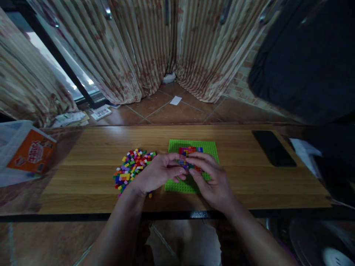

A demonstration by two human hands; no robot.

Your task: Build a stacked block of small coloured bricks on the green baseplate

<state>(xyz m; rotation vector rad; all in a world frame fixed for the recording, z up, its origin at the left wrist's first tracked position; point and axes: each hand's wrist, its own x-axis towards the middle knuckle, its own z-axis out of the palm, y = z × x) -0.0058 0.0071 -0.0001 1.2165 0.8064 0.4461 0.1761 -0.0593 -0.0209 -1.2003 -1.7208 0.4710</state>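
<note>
Over the green baseplate (206, 147), left hand (158, 173) and right hand (212, 181) meet fingertip to fingertip on the multicoloured brick patch (190, 150); loose brick pile (131, 166) just left.

The table (91, 173) across the middle of the frame looks like wood or wood-grain laminate, smooth with a soft sheen, edged by a dark strip along its near side; the green baseplate (206, 147) at centre is studded plastic, fairly matt; the heap of small bricks (131, 166) left of centre is hard, bright plastic with slight gloss; the phone (273, 147) at right shows a black, glassy, smooth face; the curtains (133, 48) across the top are pleated cloth, matt, with a printed pattern; the floor (177, 111) beyond is glazed reddish tile, faintly shiny; the bag (16, 147) at far left is thin, translucent plastic over a glossy orange printed pack.
</note>
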